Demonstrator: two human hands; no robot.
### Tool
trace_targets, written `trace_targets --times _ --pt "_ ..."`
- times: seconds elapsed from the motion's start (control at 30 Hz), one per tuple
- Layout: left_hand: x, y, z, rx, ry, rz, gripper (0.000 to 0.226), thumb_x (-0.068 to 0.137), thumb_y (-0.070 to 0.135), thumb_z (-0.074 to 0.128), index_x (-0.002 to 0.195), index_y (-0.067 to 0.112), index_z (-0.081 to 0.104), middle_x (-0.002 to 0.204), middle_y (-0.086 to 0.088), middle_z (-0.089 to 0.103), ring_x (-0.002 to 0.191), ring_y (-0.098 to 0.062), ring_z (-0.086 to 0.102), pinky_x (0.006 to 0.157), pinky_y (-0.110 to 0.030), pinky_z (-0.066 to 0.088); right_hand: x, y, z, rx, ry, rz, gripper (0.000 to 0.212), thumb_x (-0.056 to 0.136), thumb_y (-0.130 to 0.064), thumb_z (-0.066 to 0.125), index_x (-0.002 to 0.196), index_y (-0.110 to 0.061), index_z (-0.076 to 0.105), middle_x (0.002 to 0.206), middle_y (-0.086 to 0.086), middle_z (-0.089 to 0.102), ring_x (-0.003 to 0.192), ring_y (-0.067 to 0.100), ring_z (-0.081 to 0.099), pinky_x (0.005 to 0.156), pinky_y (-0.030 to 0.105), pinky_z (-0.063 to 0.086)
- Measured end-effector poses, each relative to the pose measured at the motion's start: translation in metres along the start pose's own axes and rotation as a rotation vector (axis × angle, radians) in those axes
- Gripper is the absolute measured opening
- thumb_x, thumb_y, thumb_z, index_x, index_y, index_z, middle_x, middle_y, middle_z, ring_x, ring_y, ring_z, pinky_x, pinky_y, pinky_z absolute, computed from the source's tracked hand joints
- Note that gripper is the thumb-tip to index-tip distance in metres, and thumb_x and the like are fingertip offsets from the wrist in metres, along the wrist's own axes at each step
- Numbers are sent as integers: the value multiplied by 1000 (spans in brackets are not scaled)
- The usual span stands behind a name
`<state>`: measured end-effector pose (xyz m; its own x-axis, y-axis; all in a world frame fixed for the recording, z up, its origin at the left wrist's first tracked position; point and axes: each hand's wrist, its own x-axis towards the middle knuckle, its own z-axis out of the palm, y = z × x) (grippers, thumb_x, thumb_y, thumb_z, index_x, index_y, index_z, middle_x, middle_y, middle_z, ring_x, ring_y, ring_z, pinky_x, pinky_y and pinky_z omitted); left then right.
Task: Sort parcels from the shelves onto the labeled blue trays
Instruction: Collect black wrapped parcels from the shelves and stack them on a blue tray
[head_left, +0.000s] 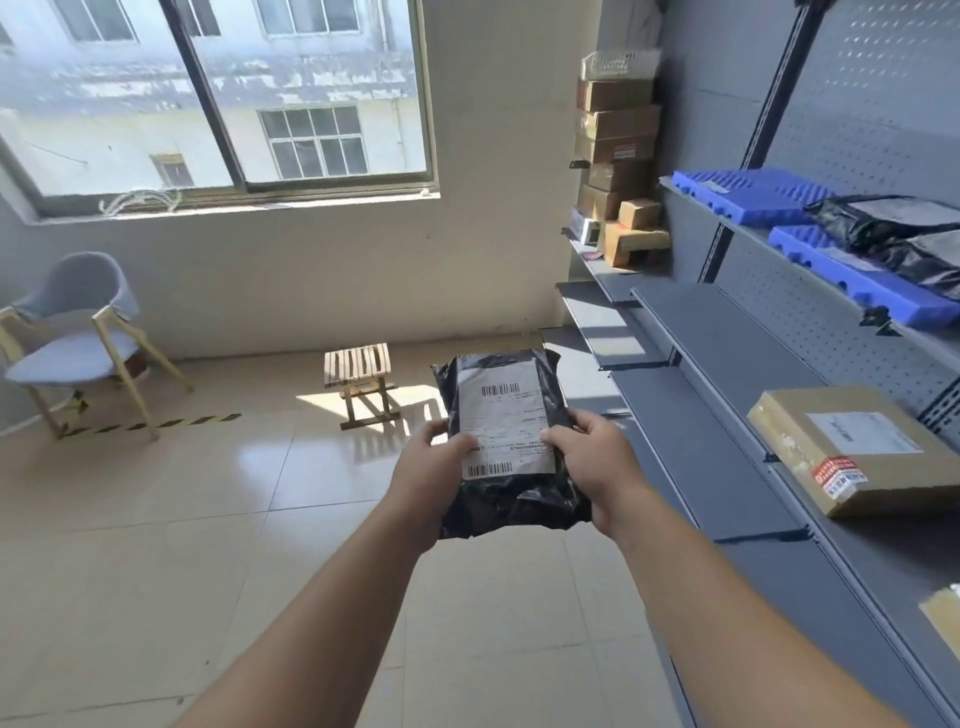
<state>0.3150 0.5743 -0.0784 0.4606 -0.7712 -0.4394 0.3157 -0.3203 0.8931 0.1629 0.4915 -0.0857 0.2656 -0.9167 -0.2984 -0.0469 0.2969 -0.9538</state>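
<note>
At the far left we see a grey chair (72, 338) with pale wooden legs, standing under a wide window (218, 93). A strip of yellow and black tape (150, 423) crosses the tiled floor beside it, and a small slatted wooden stool (358, 374) stands in a patch of sun.

In the middle, two bare arms reach forward. The left hand (434, 467) grips the left edge of a black plastic parcel (514, 504), thumb on top. The parcel is held in the air above the floor, just left of the shelves, with its white barcode label (506, 426) facing up. The right hand (592, 467) grips the right edge, its thumb on the label.

To the right stand grey metal shelves (727, 364). Brown cardboard boxes (618, 156) are stacked at the far end. Two blue trays (748, 197) lie on an upper shelf, the nearer one bearing black bags (893, 215). A flat cardboard box (831, 441) lies on the shelf below.
</note>
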Motion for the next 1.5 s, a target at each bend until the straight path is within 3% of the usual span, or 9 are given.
trace_targets --times 0.13,0.43,0.6,0.77,0.97,1.07,1.2,1.37,1.5 --pt "57 41 32 -8 -10 34 31 99 15 61 126 25 50 109 -16 72 88 -34 77 76 -56 63 73 -34 -8 4 -24 -22 21 93 -8 57 105 -18 71 99 6 77 85 28 76 72 51 64" --pt "181 100 74 16 -22 22 20 97 18 62 112 30 57 103 -15 75 86 -33 78 75 -59 63 207 -73 -6 11 2 -26 24 91 -8 58 108 -18 72 101 8 77 88 31 76 74 52 63" --pt "267 139 102 28 -125 19 20 97 16 63 114 26 57 105 -16 74 87 -35 78 75 -59 62 281 -100 -7 -20 120 -81 19 91 -10 59 99 -20 73 96 3 78 89 28 76 78 53 62" --pt "346 187 141 65 -241 42 25 97 14 63 120 22 58 105 -11 74 75 -27 78 55 -40 62 341 -136 -15 -14 275 -115 17 89 -15 62 96 -23 75 94 0 79 86 26 76 76 52 63" --pt "409 227 212 143 -451 26 27 95 14 64 121 22 62 106 -12 76 77 -29 78 66 -51 64 382 -169 -48 7 506 -169 15 92 -13 64 92 -24 74 93 -4 79 87 21 77 75 41 64" --pt "425 238 258 184 -547 16 27 94 14 65 120 20 63 109 -12 75 76 -28 78 62 -43 63 389 -180 -78 -29 613 -203 13 90 -16 66 97 -25 74 93 -8 79 88 15 76 79 38 63" --pt "430 248 328 251 -685 -9 23 96 18 65 119 24 63 107 -12 73 77 -30 78 61 -44 64 394 -196 -128 -43 754 -229 16 85 -21 67 99 -25 74 95 -11 78 91 13 74 88 43 60" --pt "417 259 416 261 -807 38 26 95 17 67 119 24 66 102 -10 77 80 -26 79 70 -48 65 391 -216 -198 -92 886 -271 16 90 -21 64 103 -26 73 98 -17 76 94 9 71 91 43 59" --pt "402 270 478 268 -897 63 14 95 15 68 104 25 68 94 -8 79 81 -27 79 64 -41 65 384 -237 -247 -156 1009 -304 23 86 -32 62 108 -29 70 102 -15 74 98 13 69 90 44 58"
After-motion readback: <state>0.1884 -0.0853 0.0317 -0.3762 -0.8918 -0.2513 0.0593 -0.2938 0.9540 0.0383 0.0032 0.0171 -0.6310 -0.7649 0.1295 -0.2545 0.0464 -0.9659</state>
